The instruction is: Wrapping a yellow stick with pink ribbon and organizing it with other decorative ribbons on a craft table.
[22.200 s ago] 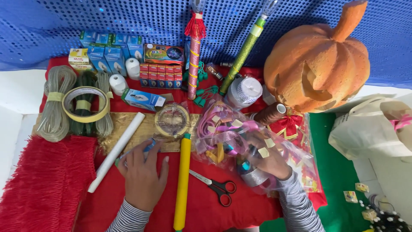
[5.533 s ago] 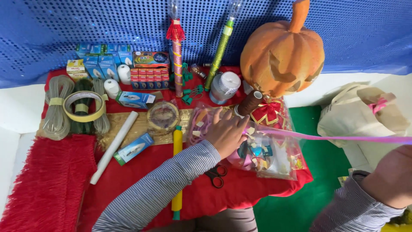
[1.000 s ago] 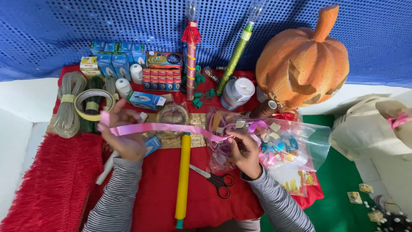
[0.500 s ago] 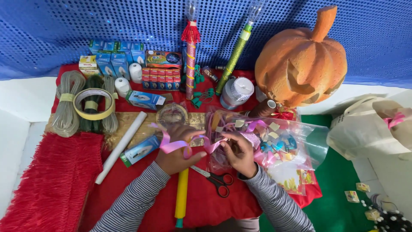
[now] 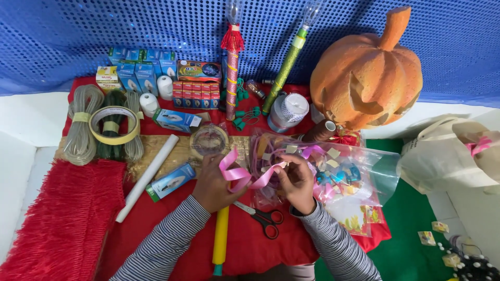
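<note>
- Left hand (image 5: 212,181) and right hand (image 5: 297,179) sit close together over the red cloth (image 5: 177,224), each pinching one end of a pink ribbon (image 5: 245,174).
- Ribbon: glossy pink, narrow, curled into a loose loop by the left fingers, then sagging in a shallow arc across to the right fingers. It hangs just above the cloth, in front of the clear bag (image 5: 344,177).
- Both hands are closed on the ribbon with thumb and fingertips; the other fingers curl in loosely.
- Right hand also lies against the mouth of the bag; whether more ribbon runs into it I cannot tell, as pink and purple scraps crowd the inside.
- Bag contents are a jumble of small coloured bits, hard to tell apart through the plastic.
- Scissors (image 5: 263,219) lie on the cloth just below the hands, the blade tips hidden under the left hand.
- Yellow stick (image 5: 221,242) runs up from the lower edge and vanishes beneath the left wrist.
- Tape roll (image 5: 208,139) stands just beyond the left hand, partly covered by its fingers.
- Pumpkin (image 5: 367,73) stands well behind the bag.
- Both sleeves are cut off at the bottom edge.
</note>
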